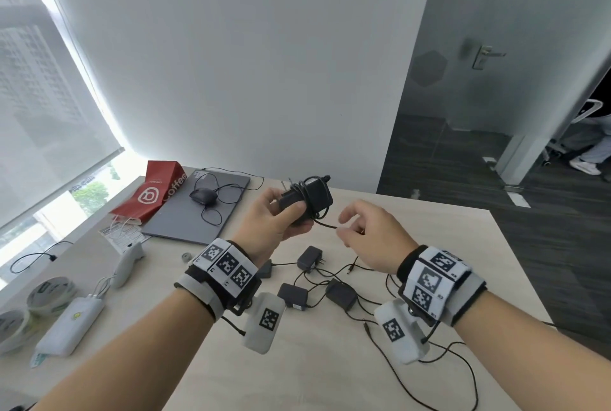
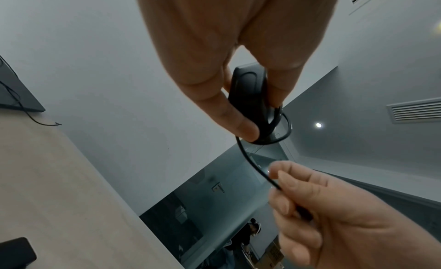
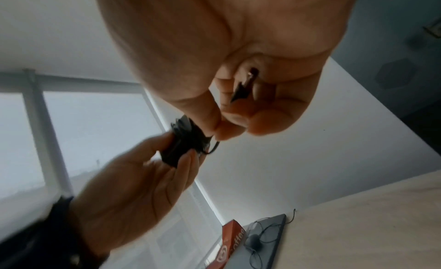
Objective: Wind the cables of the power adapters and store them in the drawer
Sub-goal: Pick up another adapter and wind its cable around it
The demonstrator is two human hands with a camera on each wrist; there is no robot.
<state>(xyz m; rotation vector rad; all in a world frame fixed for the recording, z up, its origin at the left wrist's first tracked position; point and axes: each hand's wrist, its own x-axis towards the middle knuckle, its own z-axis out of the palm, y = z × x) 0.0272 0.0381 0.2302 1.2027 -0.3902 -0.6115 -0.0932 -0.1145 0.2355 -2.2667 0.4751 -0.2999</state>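
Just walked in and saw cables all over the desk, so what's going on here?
A person is winding up power adapters. The left hand grips a black adapter with most of its cable already looped round it, held above the table. The right hand pinches the short free end of that cable. Several more adapters lie on the table below with their cables loose and tangled. No drawer is in view.
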